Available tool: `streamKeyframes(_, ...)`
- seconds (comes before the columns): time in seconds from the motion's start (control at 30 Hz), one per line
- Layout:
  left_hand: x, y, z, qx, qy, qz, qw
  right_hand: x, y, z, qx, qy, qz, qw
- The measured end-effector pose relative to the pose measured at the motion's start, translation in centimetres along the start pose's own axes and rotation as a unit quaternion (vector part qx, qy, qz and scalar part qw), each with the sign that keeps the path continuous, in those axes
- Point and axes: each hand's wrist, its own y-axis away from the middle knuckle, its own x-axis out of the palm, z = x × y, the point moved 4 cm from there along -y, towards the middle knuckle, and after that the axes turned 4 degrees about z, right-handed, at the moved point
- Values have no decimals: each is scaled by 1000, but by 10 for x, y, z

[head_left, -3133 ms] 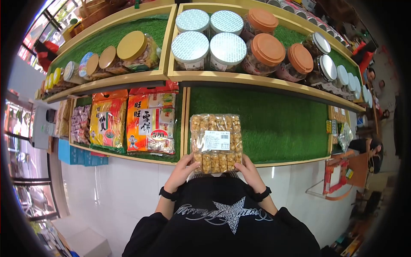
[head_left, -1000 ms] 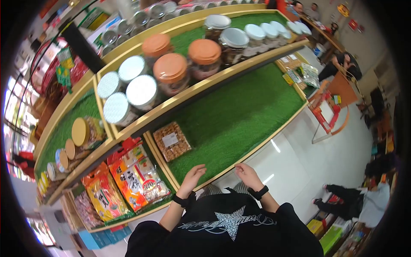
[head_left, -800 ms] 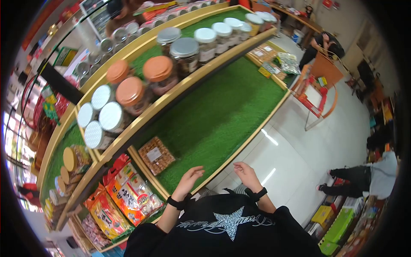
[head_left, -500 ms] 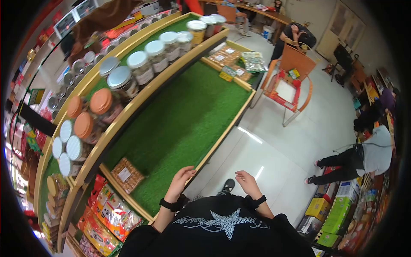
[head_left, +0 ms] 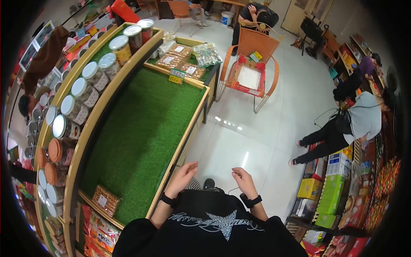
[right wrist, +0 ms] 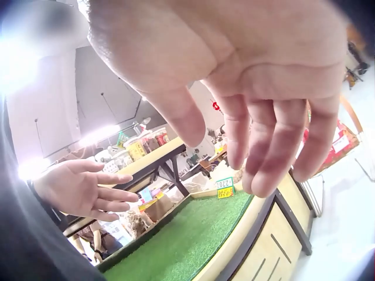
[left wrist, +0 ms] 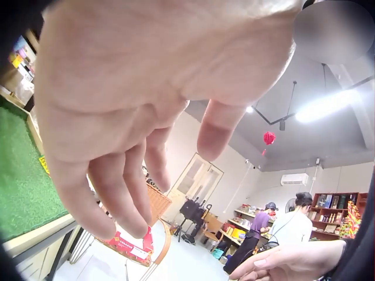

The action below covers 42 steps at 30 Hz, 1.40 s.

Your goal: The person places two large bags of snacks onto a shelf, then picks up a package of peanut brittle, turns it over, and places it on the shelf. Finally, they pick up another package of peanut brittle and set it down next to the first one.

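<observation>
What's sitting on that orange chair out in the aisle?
A shallow red box with a pale inside, and a green-and-yellow card near its back edge. The box covers the middle of the chair, so what's underneath can't be seen.

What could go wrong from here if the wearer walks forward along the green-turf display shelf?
The brown chair, with an open red-sided box on its seat, stands near the far end of the display shelf; a bump might tip the box off. The silver-and-green plastic bag lies by the outer corner and could be brushed down. The upright yellow-and-green price sign could be knocked over by the open left hand.
</observation>
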Motion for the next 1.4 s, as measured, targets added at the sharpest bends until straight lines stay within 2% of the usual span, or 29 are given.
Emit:
streamKeyframes(0.2, -1, -49, -4, -34, -11, 24, 999, 5, -23, -13, 42, -53, -5, 998)
streamKeyframes(0.43, -25, -142, -30, -13, -17, 46, 999, -21, -108, 15, 51, 2, -2, 999)
streamKeyframes(0.53, -40, -185, -44, 19, -22, 37, 999, -38, -148, 34, 26, -29, -29, 999)
streamKeyframes(0.6, -53, -209, -54, 20, -20, 17, 999, -50, -171, 45, 15, -4, -41, 999)
streamKeyframes(0.87, -66, -271, -71, -4, -63, 67, 996, -54, -222, 42, 40, -10, -82, 996)
streamKeyframes(0.93, -63, -281, -75, -16, -95, 75, 993, -51, -234, 34, 40, -20, -74, 996)
streamKeyframes(1.07, -56, -304, -76, -43, -84, 55, 994, -59, -271, 24, 78, -6, 1, 997)
streamKeyframes(1.23, -42, -365, -77, -30, -107, 25, 994, -109, -353, 29, 30, 40, 39, 998)
streamKeyframes(1.4, -19, -422, -105, -9, -110, -12, 994, -163, -420, 47, -28, 44, 59, 997)
